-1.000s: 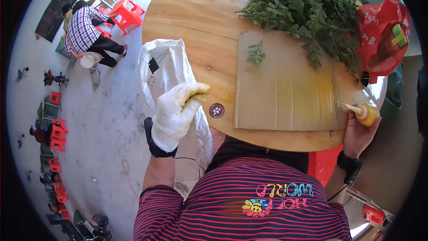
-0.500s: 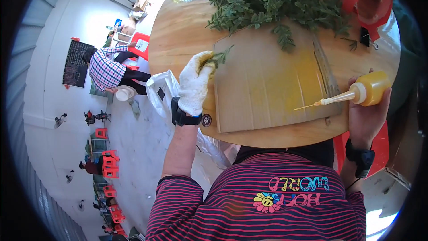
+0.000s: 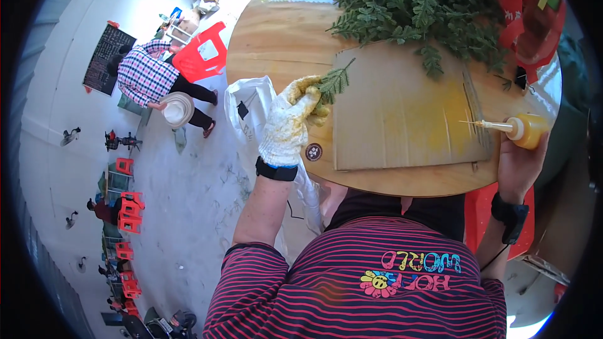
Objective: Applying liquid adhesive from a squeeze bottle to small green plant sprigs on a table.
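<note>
My left hand [image 3: 292,119], in a white knit glove stained yellow-brown at the fingers, pinches a small green artificial fir sprig [image 3: 335,83] above the left edge of a cardboard sheet [image 3: 402,113]. Bare, my right hand [image 3: 522,166] grips a squeeze bottle [image 3: 529,130] of yellow liquid, tilted so that its long thin nozzle points left over the cardboard's right side. Yellow smears mark the cardboard. Beyond it lies a heap of green fir sprigs [image 3: 414,3], some overhanging the cardboard's far edge.
All this rests on a round wooden table [image 3: 282,37]. A white plastic bag [image 3: 242,110] hangs at its left edge. A red container [image 3: 531,12] stands far right. Further left, a person in a checked shirt [image 3: 149,75] carries pale bowl-like items [image 3: 177,110] and a red stool [image 3: 201,53].
My left hand has turned, showing more of the sprig over the cardboard. The bottle's nozzle has shifted up and right. In the background, the person has lifted a red stool.
</note>
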